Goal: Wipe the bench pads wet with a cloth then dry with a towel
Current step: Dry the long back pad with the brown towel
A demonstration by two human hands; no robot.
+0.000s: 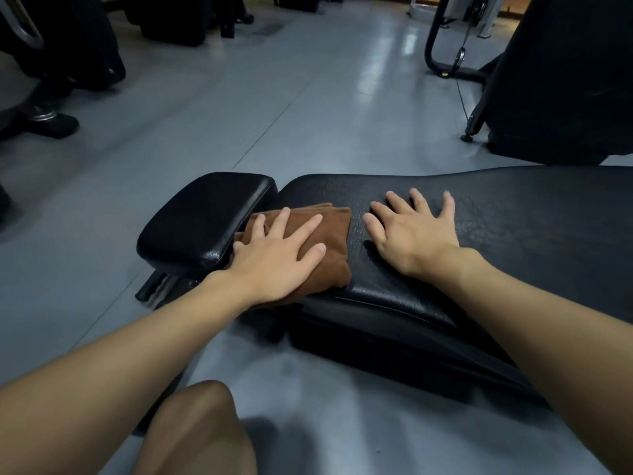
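Your left hand (277, 255) lies flat on the brown cloth (334, 231), palm down. The fingers are straight and spread, pressing on the fabric and not curled round it. The thumb points toward the long pad's middle.

The cloth is folded into several layers. It sits on the left end of the long bench pad (531, 221), right at the gap beside the small seat pad (205, 214). Its near edge hangs a little over the pad's front side. Whether the cloth is wet or dry cannot be told.

Your right hand (414, 234) rests palm down on the bare long pad, just right of the cloth and not touching it. Its fingers are relaxed and fanned out, holding nothing.

Both pads are black with a wrinkled, leather-like surface. The small seat pad is tilted, its near corner lower, with a dark metal bracket (154, 289) showing beneath it. The bench's dark frame (376, 341) runs under the long pad.

Your bare knee (198, 426) shows at the bottom edge, over the grey glossy floor (308, 114). Far right stands another black upholstered machine (565, 80), with a curved black tube frame (435, 60) and a thin cable beside it. More dark equipment lines the far left.
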